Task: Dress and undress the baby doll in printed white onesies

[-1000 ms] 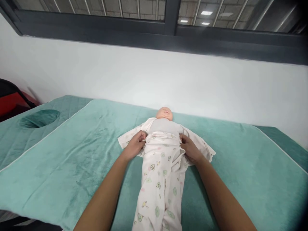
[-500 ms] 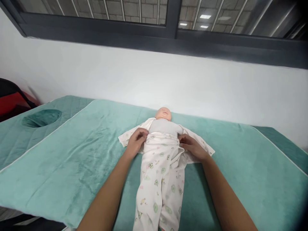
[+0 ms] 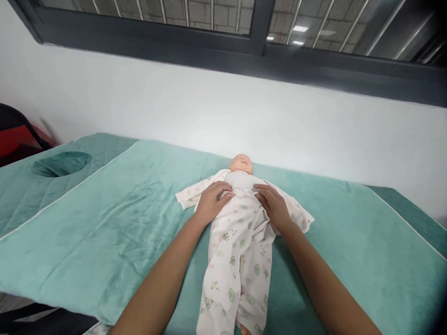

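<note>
A baby doll [image 3: 240, 164] lies on its back, its head toward the wall. It wears printed white trousers [image 3: 237, 246] and a matching long-sleeved top [image 3: 193, 190], spread open to both sides over a bare grey torso [image 3: 240, 180]. My left hand [image 3: 213, 201] is closed on the front of the trouser waistband, fingers above and thumb below. On the other side, my right hand [image 3: 274, 204] pinches the same waistband, its fingertips at the grey belly. Part of the waistband is hidden under my fingers. A foot [image 3: 245, 330] peeks out at the bottom.
The doll lies on a padded bed with a green velvet cover [image 3: 104, 223]. A face hole [image 3: 61, 164] opens at the left end. Behind stand a white wall [image 3: 174, 107] and a dark window frame [image 3: 209, 51]. A red and black object [image 3: 17, 135] sits far left.
Both hands have moved inward from the sides of the waistband to its front, closer together. The view has shifted slightly, and a foot now shows at the trouser hem.
</note>
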Demonstrator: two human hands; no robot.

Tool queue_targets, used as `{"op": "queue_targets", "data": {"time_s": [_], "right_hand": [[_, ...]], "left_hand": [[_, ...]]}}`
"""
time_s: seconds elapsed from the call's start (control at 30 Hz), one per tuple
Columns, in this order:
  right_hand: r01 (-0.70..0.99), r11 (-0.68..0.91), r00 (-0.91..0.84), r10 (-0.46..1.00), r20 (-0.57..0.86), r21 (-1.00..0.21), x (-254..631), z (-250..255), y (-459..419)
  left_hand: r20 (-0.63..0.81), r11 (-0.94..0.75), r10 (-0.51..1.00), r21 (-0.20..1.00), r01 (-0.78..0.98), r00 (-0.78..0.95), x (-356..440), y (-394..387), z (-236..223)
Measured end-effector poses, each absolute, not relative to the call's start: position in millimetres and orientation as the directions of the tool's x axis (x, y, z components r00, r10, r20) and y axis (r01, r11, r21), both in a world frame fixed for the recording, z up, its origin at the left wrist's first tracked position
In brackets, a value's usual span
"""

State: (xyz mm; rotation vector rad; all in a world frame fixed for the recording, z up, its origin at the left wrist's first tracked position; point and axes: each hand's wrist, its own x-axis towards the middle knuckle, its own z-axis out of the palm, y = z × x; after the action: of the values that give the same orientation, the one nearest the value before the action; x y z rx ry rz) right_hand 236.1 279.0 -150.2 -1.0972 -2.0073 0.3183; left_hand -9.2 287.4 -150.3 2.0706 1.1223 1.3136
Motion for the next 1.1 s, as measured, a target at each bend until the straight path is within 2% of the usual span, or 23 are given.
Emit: {"op": "queue_targets", "data": {"time_s": [0.17, 0.23, 0.3, 0.33, 0.4, 0.5, 0.57, 0.67, 0.77, 0.83, 0.93, 1.03, 1.1], "right_hand": [[0.843, 0.431, -0.314, 0.88, 0.357, -0.321, 220.0, -121.9, 308.7], [0.888, 0.399, -0.329, 0.898, 0.293, -0.226, 211.9, -108.6, 325.7], [0.882, 0.416, -0.358, 0.897, 0.259, -0.221, 203.8, -101.3, 340.8], [0.869, 0.419, -0.358, 0.9, 0.248, -0.264, 200.3, -101.3, 346.3], [0.819, 0.379, -0.295, 0.922, 0.251, -0.43, 195.4, -109.1, 351.5], [0.657, 0.261, -0.051, 0.952, 0.303, -0.708, 196.3, -134.2, 345.0], [0.562, 0.213, 0.104, 0.94, 0.324, -0.799, 202.6, -151.2, 334.9], [0.533, 0.206, 0.149, 0.932, 0.331, -0.821, 215.7, -166.1, 317.8], [0.495, 0.186, 0.124, 0.952, 0.28, -0.849, 226.9, -170.4, 302.7], [0.431, 0.142, 0.126, 0.968, 0.215, -0.891, 232.6, -171.3, 295.5], [0.363, 0.108, 0.09, 0.985, 0.15, -0.925, 241.1, -171.0, 290.6], [0.323, 0.091, -0.089, 0.994, 0.065, -0.942, 250.9, -167.7, 290.2], [0.272, 0.062, -0.23, 0.973, -0.002, -0.96, 257.2, -164.3, 290.3]], "left_hand": [[0.431, -0.457, 0.887, 0.76, 0.463, 0.169, -7.0, 292.1, -150.4], [0.383, -0.385, 0.918, 0.792, 0.473, 0.106, -7.0, 296.8, -151.6], [0.348, -0.325, 0.937, 0.825, 0.462, 0.037, -6.9, 304.6, -154.4], [0.336, -0.299, 0.942, 0.838, 0.455, 0.001, -6.9, 309.4, -156.4], [0.319, -0.253, 0.945, 0.853, 0.457, -0.072, -7.1, 319.1, -161.3], [0.322, -0.213, 0.939, 0.824, 0.525, -0.124, -8.0, 327.5, -168.3], [0.359, -0.214, 0.924, 0.771, 0.6, -0.132, -9.3, 326.4, -170.6], [0.406, -0.227, 0.907, 0.696, 0.681, -0.113, -12.9, 316.8, -169.4], [0.36, -0.241, 0.932, 0.679, 0.694, -0.029, -19.7, 305.5, -165.6], [0.29, -0.226, 0.957, 0.715, 0.662, 0.014, -25.8, 300.3, -163.3], [0.116, -0.134, 0.991, 0.833, 0.536, 0.068, -35.7, 296.5, -160.4], [-0.1, 0.027, 0.98, 0.924, 0.383, 0.174, -43.6, 294.4, -157.2], [-0.151, 0.064, 0.958, 0.941, 0.333, 0.245, -46.1, 292.8, -155.3]]}}
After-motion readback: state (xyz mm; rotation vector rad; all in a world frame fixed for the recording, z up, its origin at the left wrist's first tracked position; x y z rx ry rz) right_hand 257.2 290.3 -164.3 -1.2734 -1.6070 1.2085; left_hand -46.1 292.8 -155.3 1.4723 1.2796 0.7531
